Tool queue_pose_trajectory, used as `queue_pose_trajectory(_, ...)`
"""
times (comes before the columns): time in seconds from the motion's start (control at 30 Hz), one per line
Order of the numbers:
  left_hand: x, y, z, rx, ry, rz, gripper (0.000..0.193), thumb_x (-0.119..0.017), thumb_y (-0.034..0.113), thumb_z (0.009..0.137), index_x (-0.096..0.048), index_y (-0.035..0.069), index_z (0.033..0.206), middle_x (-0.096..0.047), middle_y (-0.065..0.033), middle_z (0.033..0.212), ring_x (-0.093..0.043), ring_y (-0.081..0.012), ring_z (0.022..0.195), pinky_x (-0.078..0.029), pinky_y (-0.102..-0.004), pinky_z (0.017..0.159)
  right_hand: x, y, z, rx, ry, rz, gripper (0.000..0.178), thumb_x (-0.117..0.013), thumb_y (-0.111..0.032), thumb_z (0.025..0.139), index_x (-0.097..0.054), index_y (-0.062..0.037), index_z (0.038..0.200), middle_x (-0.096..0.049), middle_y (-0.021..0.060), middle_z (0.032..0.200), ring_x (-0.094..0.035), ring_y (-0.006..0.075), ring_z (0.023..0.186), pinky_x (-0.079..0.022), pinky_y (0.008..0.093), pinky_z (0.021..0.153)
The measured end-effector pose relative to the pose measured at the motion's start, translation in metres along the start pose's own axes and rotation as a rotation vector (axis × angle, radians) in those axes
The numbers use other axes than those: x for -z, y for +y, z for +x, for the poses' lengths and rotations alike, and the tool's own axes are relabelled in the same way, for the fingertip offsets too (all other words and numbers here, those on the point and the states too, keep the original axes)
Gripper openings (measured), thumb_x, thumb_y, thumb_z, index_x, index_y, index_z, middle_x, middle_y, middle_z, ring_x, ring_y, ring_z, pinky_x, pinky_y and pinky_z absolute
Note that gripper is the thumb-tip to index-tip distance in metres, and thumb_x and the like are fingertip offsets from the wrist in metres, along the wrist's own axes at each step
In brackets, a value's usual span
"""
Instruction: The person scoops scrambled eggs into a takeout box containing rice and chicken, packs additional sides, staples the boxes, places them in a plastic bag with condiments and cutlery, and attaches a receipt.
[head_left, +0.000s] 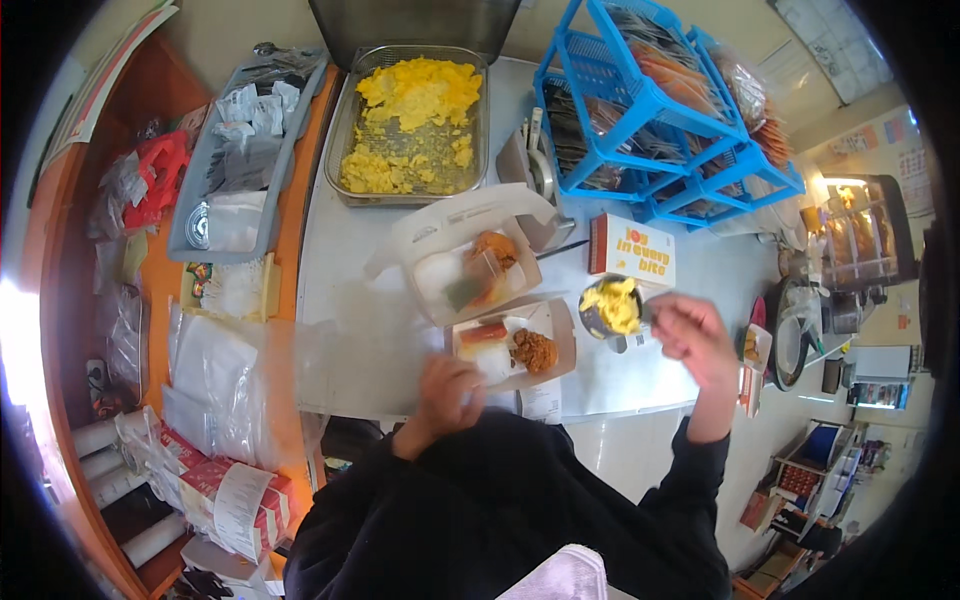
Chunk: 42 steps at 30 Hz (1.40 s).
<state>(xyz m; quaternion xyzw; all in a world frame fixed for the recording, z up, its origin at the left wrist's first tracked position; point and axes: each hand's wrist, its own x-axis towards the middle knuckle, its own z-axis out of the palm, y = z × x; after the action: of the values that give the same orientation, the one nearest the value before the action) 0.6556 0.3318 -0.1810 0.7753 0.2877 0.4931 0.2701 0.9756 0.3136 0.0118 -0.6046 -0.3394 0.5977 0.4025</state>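
My right hand (pixel 690 335) is closed round the short handle of a small dark scoop (pixel 592 322) heaped with scrambled egg (pixel 620 303). The scoop is held over the metal table, right of the near meal box (pixel 563 362). That open carton holds white rice (pixel 488 362), a piece of fried chicken (pixel 535 351) and a reddish sausage-like piece. My left hand (pixel 450 392) has its fingers curled at the box's near left edge; whether they pinch it is hidden. Behind stands a second open meal box (pixel 415 245) with rice and fried chicken, partly blurred.
A metal tray (pixel 335 150) of scrambled egg stands at the back. Blue plastic racks (pixel 610 150) with packets rise at back right, a closed printed carton (pixel 655 252) before them. Left are a grey bin (pixel 285 175) and plastic bags (pixel 215 380) on an orange-edged shelf.
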Motion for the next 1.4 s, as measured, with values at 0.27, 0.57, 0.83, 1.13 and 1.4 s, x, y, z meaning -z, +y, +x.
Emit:
queue_pose_trajectory(0.27,-0.012,0.022,0.012,0.011,-0.147,0.061,0.023,-0.063,0.006,0.08,-0.059,0.005,0.103,-0.062,-0.0098,0.105,-0.056,-0.0286,0.093,-0.037,-0.042,0.082,-0.063,0.2,0.026,0.633,0.659,-0.933,0.026,-0.057,0.008,0.085,-0.063,-0.0025,0.109,-0.057,0.0118,0.084,-0.056,0.0265,0.077,-0.047,0.0346,0.066)
queue_pose_trajectory(0.57,0.002,0.015,0.006,0.075,0.083,0.156,0.018,-0.062,0.006,0.081,-0.06,0.004,0.099,-0.059,-0.0113,0.096,-0.053,-0.0284,0.086,-0.038,-0.0407,0.08,-0.09,0.222,0.037,0.729,0.843,-0.783,0.03,-0.056,0.012,0.084,-0.064,-0.0024,0.108,-0.056,0.0135,0.094,-0.058,0.0288,0.086,-0.049,0.035,0.073)
queue_pose_trajectory(0.83,0.039,-0.03,0.034,0.334,0.464,0.218,0.015,-0.054,0.014,0.093,-0.056,0.002,0.101,-0.052,-0.0086,0.093,-0.045,-0.0194,0.085,-0.037,-0.032,0.075,-0.084,0.214,0.03,0.527,0.816,-0.44,0.018,-0.057,0.006,0.09,-0.063,-0.001,0.105,-0.061,0.0092,0.094,-0.058,0.0165,0.082,-0.047,0.0275,0.067)
queue_pose_trajectory(1.13,0.088,-0.092,0.078,0.748,0.566,-0.249,0.026,-0.044,0.02,0.101,-0.059,0.002,0.091,-0.053,-0.0012,0.08,-0.041,-0.0087,0.07,-0.035,-0.024,0.065,-0.016,0.05,-0.012,0.114,0.412,0.276,0.017,-0.06,-0.015,0.094,-0.061,-0.007,0.109,-0.061,-0.0012,0.085,-0.045,0.0018,0.061,-0.03,0.0175,0.048)
queue_pose_trajectory(1.4,0.08,-0.159,0.13,0.992,-0.082,-0.431,0.051,-0.036,0.042,0.102,-0.068,0.003,0.095,-0.069,-0.007,0.093,-0.06,-0.0127,0.076,-0.046,-0.0264,0.071,-0.084,-0.071,0.256,0.478,-0.211,-0.758,0.018,-0.055,-0.012,0.096,-0.064,-0.0001,0.106,-0.069,0.0089,0.091,-0.066,0.0162,0.084,-0.05,0.0279,0.077)
